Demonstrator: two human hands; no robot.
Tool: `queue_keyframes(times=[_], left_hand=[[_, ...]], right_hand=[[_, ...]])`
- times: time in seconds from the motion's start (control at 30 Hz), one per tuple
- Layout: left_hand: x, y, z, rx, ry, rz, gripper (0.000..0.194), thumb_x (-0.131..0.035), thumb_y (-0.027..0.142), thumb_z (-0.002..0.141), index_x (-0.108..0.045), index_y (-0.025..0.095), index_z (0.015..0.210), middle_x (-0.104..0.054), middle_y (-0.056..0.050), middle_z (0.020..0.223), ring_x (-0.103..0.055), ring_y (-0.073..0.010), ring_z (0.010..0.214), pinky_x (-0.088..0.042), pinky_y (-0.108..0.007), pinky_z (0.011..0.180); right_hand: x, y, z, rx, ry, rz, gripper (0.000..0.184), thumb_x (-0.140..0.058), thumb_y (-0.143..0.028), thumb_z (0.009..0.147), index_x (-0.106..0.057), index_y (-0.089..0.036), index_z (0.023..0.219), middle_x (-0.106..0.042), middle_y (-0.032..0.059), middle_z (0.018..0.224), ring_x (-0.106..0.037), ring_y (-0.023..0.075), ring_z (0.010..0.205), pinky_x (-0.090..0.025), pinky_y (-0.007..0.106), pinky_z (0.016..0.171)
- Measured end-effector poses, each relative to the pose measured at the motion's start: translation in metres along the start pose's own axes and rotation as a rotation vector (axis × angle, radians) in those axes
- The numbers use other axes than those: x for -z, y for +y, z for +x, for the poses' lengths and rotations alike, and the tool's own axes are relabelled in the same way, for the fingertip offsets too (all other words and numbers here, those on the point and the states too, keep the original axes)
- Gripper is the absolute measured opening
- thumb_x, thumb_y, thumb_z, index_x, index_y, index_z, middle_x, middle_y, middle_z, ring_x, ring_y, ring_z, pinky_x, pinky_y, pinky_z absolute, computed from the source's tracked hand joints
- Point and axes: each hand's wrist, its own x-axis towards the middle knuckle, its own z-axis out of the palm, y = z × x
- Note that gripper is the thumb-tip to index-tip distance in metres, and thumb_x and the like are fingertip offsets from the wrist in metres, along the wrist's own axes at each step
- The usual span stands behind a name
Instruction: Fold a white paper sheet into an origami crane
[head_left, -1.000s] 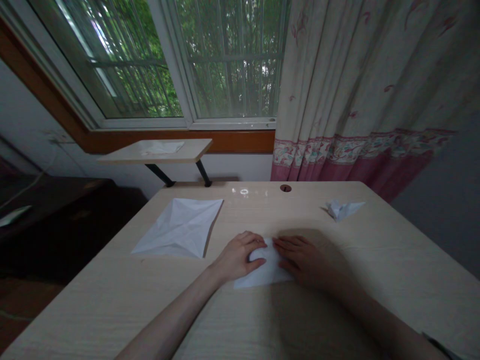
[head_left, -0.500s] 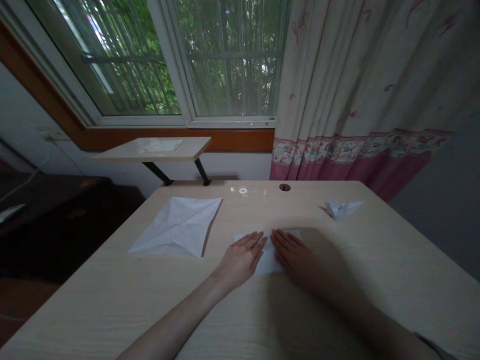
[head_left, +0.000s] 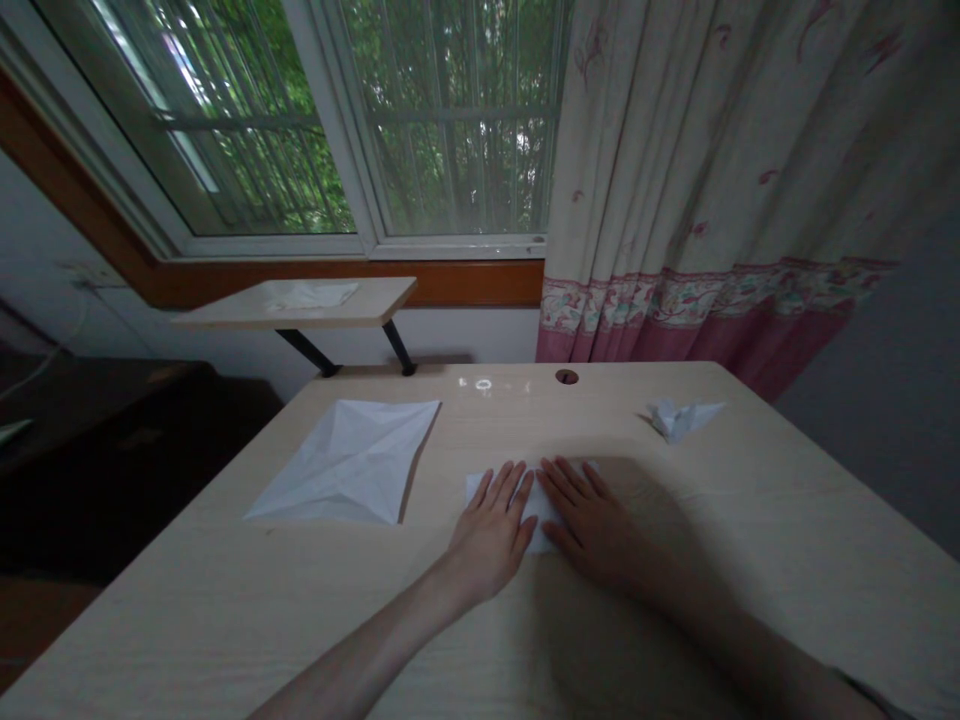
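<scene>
A small folded white paper [head_left: 538, 540] lies on the desk in front of me, mostly covered by my hands. My left hand [head_left: 495, 530] rests flat on its left part, fingers spread and pointing away from me. On the right part my right hand [head_left: 589, 515] lies flat too, fingers stretched out and slightly apart. A narrow strip of the paper shows between the two hands, and its upper corners stick out at the sides. To the left is a larger creased white paper sheet [head_left: 352, 460], unfolded, with crossing fold lines. At the right sits a small folded paper figure [head_left: 679, 418].
The pale wooden desk [head_left: 360, 620] has a round cable hole [head_left: 567, 377] near its back edge. At the back left stands a raised shelf [head_left: 375, 300] on black legs, with white paper [head_left: 322, 295] on it. A curtain [head_left: 637, 200] hangs behind the right side.
My left hand's fingers have spread apart and shifted over the paper. My right hand's fingers have spread slightly. The paper stays in nearly the same place; the view has tilted a little.
</scene>
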Motion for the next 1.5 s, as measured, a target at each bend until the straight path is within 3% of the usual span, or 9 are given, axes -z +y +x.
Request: queue_keyframes(times=[0.17, 0.33, 0.5, 0.67, 0.9, 1.0, 1.27, 1.5], left_hand=[[0.0, 0.0, 0.001, 0.021, -0.056, 0.025, 0.053, -0.032, 0.039, 0.104, -0.03, 0.017, 0.151, -0.028, -0.01, 0.159, -0.023, -0.0281, 0.148, -0.026, -0.057, 0.118], [-0.006, -0.004, -0.001, 0.018, -0.029, 0.037, 0.054, -0.029, 0.042, 0.104, -0.027, 0.019, 0.153, -0.029, -0.008, 0.159, -0.025, -0.0276, 0.148, -0.026, -0.056, 0.118], [-0.01, -0.006, -0.002, 0.015, 0.005, 0.051, 0.055, -0.028, 0.044, 0.104, -0.024, 0.022, 0.154, -0.03, -0.006, 0.159, -0.025, -0.0269, 0.148, -0.025, -0.055, 0.118], [-0.007, -0.005, -0.002, 0.028, -0.034, 0.047, 0.056, -0.028, 0.044, 0.104, -0.025, 0.02, 0.154, -0.029, -0.006, 0.159, -0.025, -0.0274, 0.148, -0.024, -0.056, 0.118], [0.0, -0.012, -0.001, 0.045, -0.064, 0.019, 0.068, -0.031, 0.056, 0.1, -0.024, 0.017, 0.154, -0.025, -0.007, 0.16, -0.022, -0.0276, 0.148, -0.025, -0.052, 0.119], [0.0, -0.013, -0.001, 0.055, -0.044, 0.022, 0.066, -0.031, 0.058, 0.099, -0.027, 0.021, 0.154, -0.026, -0.005, 0.16, -0.019, -0.0297, 0.149, -0.023, -0.055, 0.119], [-0.009, -0.013, -0.004, 0.121, 0.033, 0.046, 0.065, -0.038, 0.061, 0.097, -0.028, 0.03, 0.153, -0.018, -0.007, 0.163, -0.011, -0.0367, 0.15, -0.024, -0.056, 0.117], [-0.004, -0.017, -0.004, 0.087, -0.003, 0.01, 0.069, -0.036, 0.063, 0.096, -0.025, 0.027, 0.154, -0.015, -0.011, 0.163, -0.009, -0.0363, 0.15, -0.022, -0.057, 0.118]], right_hand=[[0.001, 0.0, 0.0, -0.018, 0.0, -0.016, 0.061, -0.033, -0.048, 0.101, -0.02, -0.021, 0.155, -0.028, 0.0088, 0.158, -0.024, 0.0289, 0.147, -0.025, 0.057, 0.117], [0.004, -0.002, 0.001, -0.052, -0.029, -0.028, 0.063, -0.033, -0.053, 0.1, -0.023, -0.023, 0.154, -0.029, 0.0063, 0.158, -0.02, 0.0357, 0.147, -0.022, 0.064, 0.115], [0.005, -0.003, 0.001, -0.055, -0.016, -0.048, 0.064, -0.034, -0.054, 0.1, -0.02, -0.023, 0.155, -0.029, 0.0074, 0.159, -0.021, 0.0348, 0.147, -0.022, 0.062, 0.116], [0.004, -0.002, 0.0, -0.062, -0.007, -0.045, 0.067, -0.033, -0.055, 0.1, -0.018, -0.021, 0.155, -0.029, 0.0083, 0.159, -0.021, 0.0329, 0.147, -0.021, 0.059, 0.117], [0.009, 0.0, 0.002, -0.063, -0.038, -0.019, 0.074, -0.033, -0.062, 0.097, -0.022, -0.017, 0.154, -0.03, 0.0122, 0.157, -0.025, 0.0322, 0.146, -0.023, 0.058, 0.117], [0.012, 0.002, 0.002, -0.074, -0.049, -0.018, 0.076, -0.035, -0.066, 0.095, -0.027, -0.018, 0.154, -0.028, 0.0127, 0.158, -0.021, 0.0346, 0.147, -0.024, 0.057, 0.117], [0.008, 0.004, 0.0, -0.162, -0.094, -0.045, 0.077, -0.034, -0.073, 0.091, -0.027, -0.028, 0.153, -0.024, 0.0122, 0.16, -0.013, 0.0456, 0.146, -0.01, 0.077, 0.108], [0.002, 0.01, -0.002, -0.16, -0.084, -0.084, 0.083, -0.04, -0.075, 0.088, -0.025, -0.027, 0.154, -0.025, 0.0141, 0.159, -0.013, 0.0493, 0.144, -0.011, 0.082, 0.103]])
